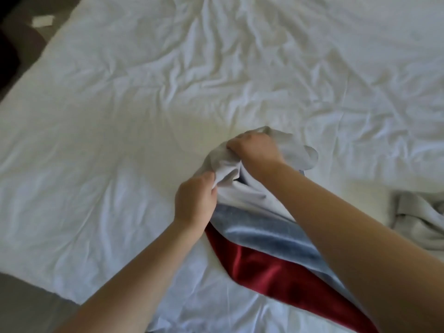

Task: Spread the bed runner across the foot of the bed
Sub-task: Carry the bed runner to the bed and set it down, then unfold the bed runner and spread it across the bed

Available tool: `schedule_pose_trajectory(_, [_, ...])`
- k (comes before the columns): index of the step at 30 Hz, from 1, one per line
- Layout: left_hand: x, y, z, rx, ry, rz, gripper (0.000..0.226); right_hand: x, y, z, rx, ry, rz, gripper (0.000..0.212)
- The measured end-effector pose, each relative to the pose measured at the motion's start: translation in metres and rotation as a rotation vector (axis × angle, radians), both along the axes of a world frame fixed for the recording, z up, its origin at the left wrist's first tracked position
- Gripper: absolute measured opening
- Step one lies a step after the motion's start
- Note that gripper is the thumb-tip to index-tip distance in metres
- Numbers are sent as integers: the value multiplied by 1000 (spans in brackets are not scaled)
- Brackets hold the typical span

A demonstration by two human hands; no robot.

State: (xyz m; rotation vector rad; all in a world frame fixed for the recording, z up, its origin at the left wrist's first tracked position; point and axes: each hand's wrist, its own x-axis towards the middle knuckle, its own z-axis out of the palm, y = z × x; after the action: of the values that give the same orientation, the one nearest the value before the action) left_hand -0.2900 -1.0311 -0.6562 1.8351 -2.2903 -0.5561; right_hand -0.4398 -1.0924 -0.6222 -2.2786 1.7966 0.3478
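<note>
Arms extended forward, left grip [195, 199] and right grip [254, 150] curled tight on runner [264, 239].

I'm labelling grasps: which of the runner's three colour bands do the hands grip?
The pale grey band, bunched at the far end: the left hand and right hand both pinch it. The blue band and red band trail behind, ungripped.

**Room to the left and beyond, cloth at near right**

The wrinkled white sheet [115, 121] lies open to the left and on the far side. The bunched bed runner [262, 234] fills the near centre and trails toward the near right. A crumpled grey cloth [418, 219] lies at the right edge.
</note>
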Motion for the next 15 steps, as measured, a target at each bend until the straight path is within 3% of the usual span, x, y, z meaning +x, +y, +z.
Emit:
schedule_pose_trajectory(2, [12, 6, -12, 67, -28, 7, 24, 14, -1, -11, 83, -32, 18, 31])
schedule_pose_trajectory(5, [16, -1, -20, 53, -50, -37, 19, 1, 10, -27, 2, -208, -70, 52])
schedule_pose_trajectory(8, [13, -22, -16, -45, -3, -57, 26, -31, 25, -39, -84, -305, -336, 71])
schedule_pose_trajectory(11, [7, -41, -9, -184, 87, -188, 36, -64, 54, -50, -181, -394, -637, 56])
schedule_pose_trajectory(15, [-25, -59, -6, -191, 85, -486, 36, -92, 100, -63, -73, -348, -702, 35])
